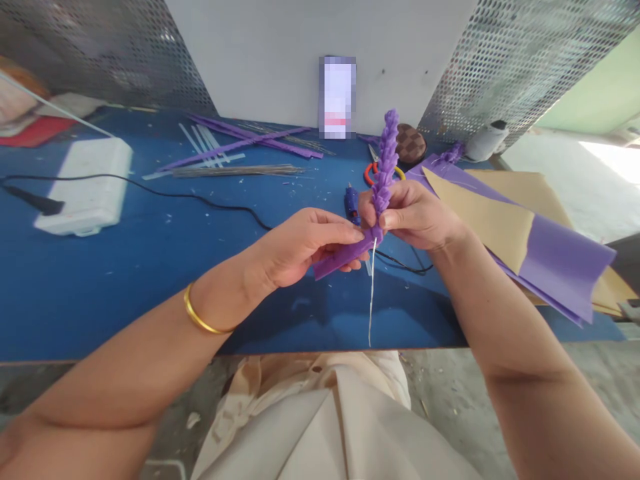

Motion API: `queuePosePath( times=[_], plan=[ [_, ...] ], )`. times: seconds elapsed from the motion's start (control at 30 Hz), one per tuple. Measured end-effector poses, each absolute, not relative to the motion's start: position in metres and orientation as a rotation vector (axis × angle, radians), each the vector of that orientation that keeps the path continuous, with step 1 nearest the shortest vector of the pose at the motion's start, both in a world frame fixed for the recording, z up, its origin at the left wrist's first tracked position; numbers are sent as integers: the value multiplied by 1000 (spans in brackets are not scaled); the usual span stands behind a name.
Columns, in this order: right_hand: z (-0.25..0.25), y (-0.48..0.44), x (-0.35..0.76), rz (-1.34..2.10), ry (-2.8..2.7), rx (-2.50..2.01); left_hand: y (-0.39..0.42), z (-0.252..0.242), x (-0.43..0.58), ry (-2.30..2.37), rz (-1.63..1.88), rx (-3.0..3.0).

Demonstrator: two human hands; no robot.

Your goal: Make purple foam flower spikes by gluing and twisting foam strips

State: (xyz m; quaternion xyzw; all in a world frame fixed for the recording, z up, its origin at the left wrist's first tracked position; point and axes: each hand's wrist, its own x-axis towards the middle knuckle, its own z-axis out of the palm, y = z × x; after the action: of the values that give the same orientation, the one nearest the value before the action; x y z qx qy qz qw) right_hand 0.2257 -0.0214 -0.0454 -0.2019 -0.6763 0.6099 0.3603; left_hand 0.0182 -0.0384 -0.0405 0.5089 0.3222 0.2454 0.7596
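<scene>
My right hand point(413, 215) pinches the base of a purple foam flower spike point(386, 160), which stands upright with its braided buds on top. My left hand point(305, 247) grips a flat purple foam strip point(345, 257) running down from that base, and its fingertips nearly meet my right hand. A thin white wire point(372, 293) hangs below the hands. A gold bangle point(199, 310) circles my left wrist. Just behind the hands lies a blue glue gun point(351, 203).
The blue worktable point(125, 287) holds scissors with red-and-yellow handles point(383, 172), purple and tan foam sheets point(555, 257), a white power strip point(87, 187) with black cable point(150, 188), bundled thin sticks point(237, 171), purple strips point(250, 139), and a white spool point(486, 141). Perforated metal panels stand behind.
</scene>
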Motion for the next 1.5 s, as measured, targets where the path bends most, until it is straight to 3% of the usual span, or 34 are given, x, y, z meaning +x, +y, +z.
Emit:
queuePosePath(
  times=[0.43,1.37,1.5],
  plan=[
    [-39,-26,227,1626,-1817,-695,-39,-42,20,781,541,1199],
    [-41,-41,199,1225,-1597,-1078,-41,-54,31,881,741,1142],
    [-40,-39,201,1295,-1581,-1017,-40,-53,31,869,763,1116]
  ],
)
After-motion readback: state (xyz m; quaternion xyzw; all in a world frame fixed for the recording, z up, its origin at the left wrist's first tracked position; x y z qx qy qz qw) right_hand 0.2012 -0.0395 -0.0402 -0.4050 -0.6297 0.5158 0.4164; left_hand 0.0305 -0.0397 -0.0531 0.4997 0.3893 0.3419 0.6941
